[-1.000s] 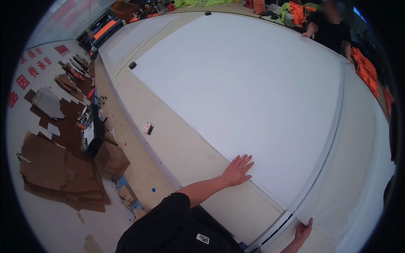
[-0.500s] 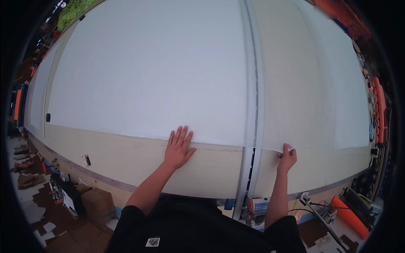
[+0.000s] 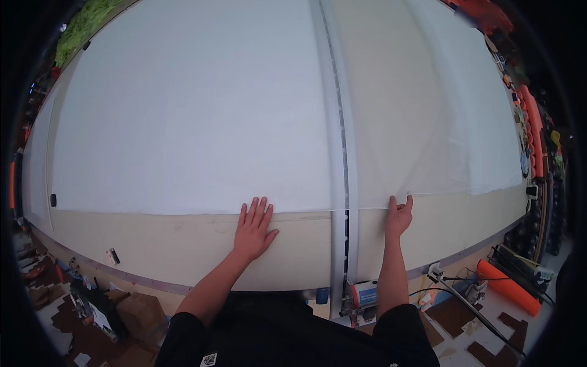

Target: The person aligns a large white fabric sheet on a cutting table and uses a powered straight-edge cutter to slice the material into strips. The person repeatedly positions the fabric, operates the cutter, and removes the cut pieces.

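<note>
A wide, thin white cloth (image 3: 202, 122) covers most of the table. It crosses a long rail and looks sheer on the rail's right side. My left hand (image 3: 252, 235) lies flat with fingers spread, its fingertips on the cloth's near edge. Right of the rail, my right hand (image 3: 398, 219) is at the same edge. Two of its fingertips stand apart and touch the cloth, and faint creases run away from them. The other fingers of that hand are curled and partly hidden.
The pale rail (image 3: 340, 122) with a dark slot runs from front to back across the beige tabletop (image 3: 281, 257). Black clips (image 3: 53, 200) sit at the cloth's left side. A small lighter-like object (image 3: 112, 256) lies front left. An orange roll (image 3: 507, 287) stands low at right.
My right hand has loosened from a pinch on the cloth's edge to spread fingertips. My left hand stays flat at the edge. The whole view has shifted and turned slightly.
</note>
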The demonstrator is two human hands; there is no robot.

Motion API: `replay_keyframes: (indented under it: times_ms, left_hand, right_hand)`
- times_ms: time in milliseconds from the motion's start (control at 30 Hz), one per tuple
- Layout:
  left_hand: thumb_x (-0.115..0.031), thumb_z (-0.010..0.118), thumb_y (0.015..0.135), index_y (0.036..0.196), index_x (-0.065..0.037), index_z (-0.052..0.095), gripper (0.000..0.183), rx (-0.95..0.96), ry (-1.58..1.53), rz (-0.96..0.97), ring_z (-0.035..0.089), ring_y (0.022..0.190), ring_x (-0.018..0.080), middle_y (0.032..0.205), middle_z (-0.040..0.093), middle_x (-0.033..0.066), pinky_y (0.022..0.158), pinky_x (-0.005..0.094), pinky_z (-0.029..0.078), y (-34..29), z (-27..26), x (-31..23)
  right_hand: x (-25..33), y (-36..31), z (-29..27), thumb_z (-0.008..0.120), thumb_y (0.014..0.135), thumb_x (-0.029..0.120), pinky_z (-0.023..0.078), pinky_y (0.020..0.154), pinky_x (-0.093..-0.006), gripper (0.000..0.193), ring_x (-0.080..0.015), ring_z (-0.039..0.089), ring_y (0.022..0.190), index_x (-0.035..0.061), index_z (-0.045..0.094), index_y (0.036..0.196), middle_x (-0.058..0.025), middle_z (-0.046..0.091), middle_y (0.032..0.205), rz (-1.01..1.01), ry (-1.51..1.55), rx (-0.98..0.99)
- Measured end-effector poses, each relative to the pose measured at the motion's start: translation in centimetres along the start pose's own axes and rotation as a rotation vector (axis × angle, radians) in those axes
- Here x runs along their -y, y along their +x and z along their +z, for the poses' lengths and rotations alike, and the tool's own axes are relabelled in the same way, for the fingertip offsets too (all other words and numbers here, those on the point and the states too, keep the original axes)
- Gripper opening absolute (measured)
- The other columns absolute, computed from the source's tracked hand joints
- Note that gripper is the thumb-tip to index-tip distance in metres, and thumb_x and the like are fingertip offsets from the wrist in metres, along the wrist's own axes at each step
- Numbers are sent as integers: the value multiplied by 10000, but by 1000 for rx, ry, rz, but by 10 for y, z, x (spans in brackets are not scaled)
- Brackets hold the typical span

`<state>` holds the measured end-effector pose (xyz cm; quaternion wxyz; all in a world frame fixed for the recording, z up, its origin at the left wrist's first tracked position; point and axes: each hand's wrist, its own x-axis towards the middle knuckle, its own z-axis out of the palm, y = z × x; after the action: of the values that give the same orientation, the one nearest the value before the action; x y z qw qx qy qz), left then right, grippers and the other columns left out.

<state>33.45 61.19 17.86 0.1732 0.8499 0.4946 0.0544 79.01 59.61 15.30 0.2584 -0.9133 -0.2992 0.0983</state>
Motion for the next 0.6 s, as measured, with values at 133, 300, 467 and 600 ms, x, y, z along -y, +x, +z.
replay_keyframes:
  times_ms: [133,300,467,600]
  left_hand:
    - [-406,731,964,1611,-25,410,817,-4,-30,-3,250,1607,407,1722,298,216,1286,627,177,2,9,-6]
    - [-464,718,961,1618,-28,402,849,-26,-17,-4,247,1607,421,1715,305,232,1276,642,178,-3,18,-9]
    - [-475,747,928,1591,-4,433,871,-47,22,38,272,1589,459,1691,330,271,1255,672,196,0,18,-7]
    - [-531,715,939,1564,-35,491,829,-57,62,40,311,1582,426,1673,385,246,1244,663,240,4,17,-7]
  right_hand:
    - [19,2,-10,723,988,287,530,848,-421,609,-271,658,874,20,533,1501,-74,690,962,176,-95,-115]
    - [70,40,21,720,993,289,423,1080,-518,538,-391,508,1341,51,583,1455,-167,563,1466,-500,-52,-248]
    - [179,124,100,626,1046,427,273,1237,-580,558,-403,328,1545,130,573,1515,-153,429,1645,-765,-159,-55]
    - [188,185,141,528,1066,546,203,1281,-593,617,-386,271,1588,180,541,1562,-124,385,1693,-689,-288,31]
